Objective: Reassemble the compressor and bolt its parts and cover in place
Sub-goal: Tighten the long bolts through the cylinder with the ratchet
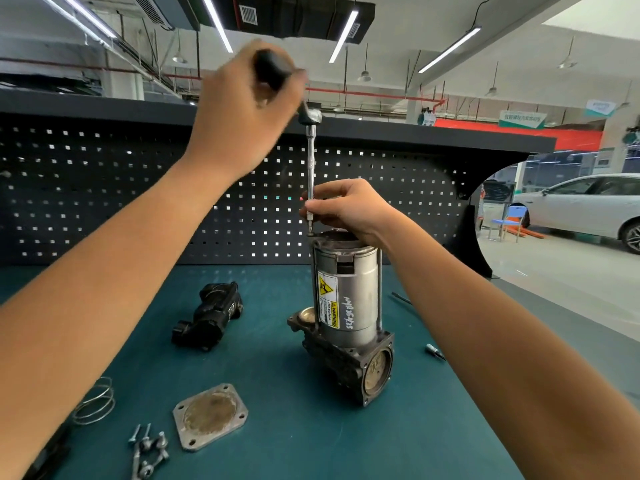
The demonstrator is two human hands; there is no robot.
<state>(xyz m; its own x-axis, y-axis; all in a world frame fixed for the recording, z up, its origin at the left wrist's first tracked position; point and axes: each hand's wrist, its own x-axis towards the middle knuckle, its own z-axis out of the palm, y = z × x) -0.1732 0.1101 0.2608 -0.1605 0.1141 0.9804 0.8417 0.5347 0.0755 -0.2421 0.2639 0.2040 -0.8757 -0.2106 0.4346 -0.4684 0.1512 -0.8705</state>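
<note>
The compressor (346, 306) stands upright on the green bench mat, its silver motor cylinder on a dark cast base. A ratchet (277, 69) with a long thin extension (311, 168) stands vertically over a bolt at the cylinder's top left rim. My left hand (242, 112) grips the ratchet's black handle, blurred. My right hand (346, 207) pinches the lower part of the extension just above the cylinder top. A square metal cover plate (210, 415) lies flat at the front left, with several loose bolts (149, 448) beside it.
A black plastic housing part (211, 318) lies left of the compressor. A wire spring (95, 401) sits at the front left. A small bit (434, 351) and a thin rod (401, 298) lie to the right. A black pegboard (104, 202) backs the bench.
</note>
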